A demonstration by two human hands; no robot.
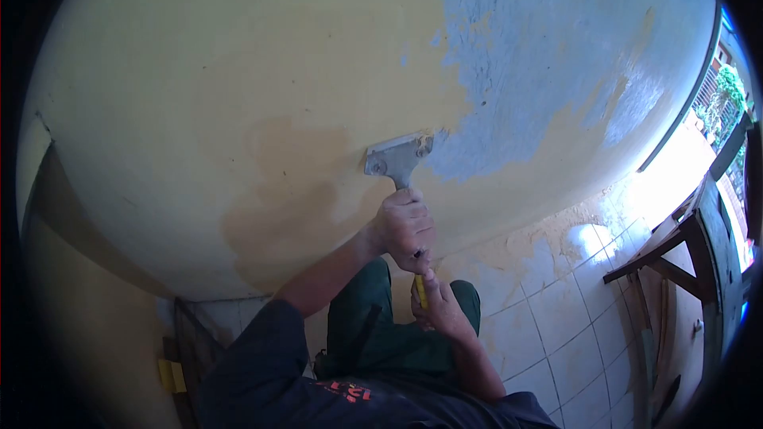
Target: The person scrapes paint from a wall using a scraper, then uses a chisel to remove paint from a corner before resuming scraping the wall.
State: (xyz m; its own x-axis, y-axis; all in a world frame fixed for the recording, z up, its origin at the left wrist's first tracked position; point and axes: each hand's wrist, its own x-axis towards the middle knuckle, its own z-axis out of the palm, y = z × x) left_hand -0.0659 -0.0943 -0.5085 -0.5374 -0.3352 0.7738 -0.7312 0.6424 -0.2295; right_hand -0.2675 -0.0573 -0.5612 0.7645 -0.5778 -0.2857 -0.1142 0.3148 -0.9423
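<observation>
A wide-bladed paint scraper (400,156) rests against the wall (302,71), its grey head at the ragged border between yellowish paint and a bared bluish-grey patch (509,103). Bits of loosened paint show at the head's right end. My left hand (407,226) is wrapped round the handle just below the metal neck. Lower down, my right hand (442,307) grips the yellow lower end of the handle. Fingers of both hands are closed, and they hide most of the handle.
Pale dust and scrapings lie on the tiled floor (568,314) along the wall's foot. Dark wooden furniture (703,250) stands at the right, beside a bright opening with plants outside. At the lower left are some boards and a yellow object (172,376).
</observation>
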